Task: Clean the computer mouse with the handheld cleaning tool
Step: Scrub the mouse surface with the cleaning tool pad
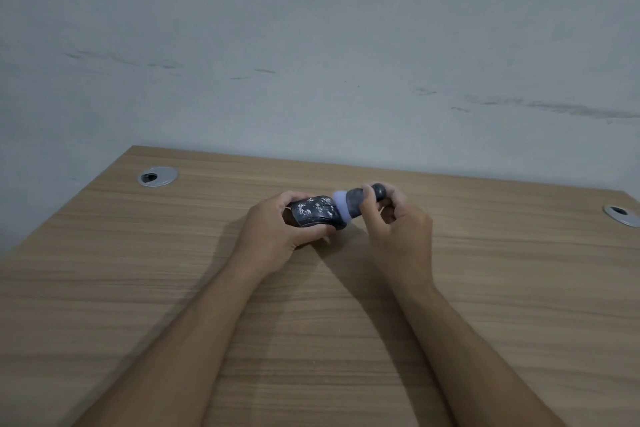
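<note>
A black computer mouse point(313, 211) speckled with white dust sits near the middle of the wooden desk point(173, 288). My left hand point(273, 236) grips it from the left and near side, fingers wrapped around its edges. My right hand point(398, 229) holds a handheld cleaning tool point(353, 203) with a dark grey body and a pale lilac head. The lilac head touches the mouse's right end. The tool's far end sticks out past my right fingers.
Two round silver cable grommets sit in the desk, one at the back left point(158, 176) and one at the right edge point(621, 215). A grey scuffed wall point(311, 45) rises right behind the desk's far edge.
</note>
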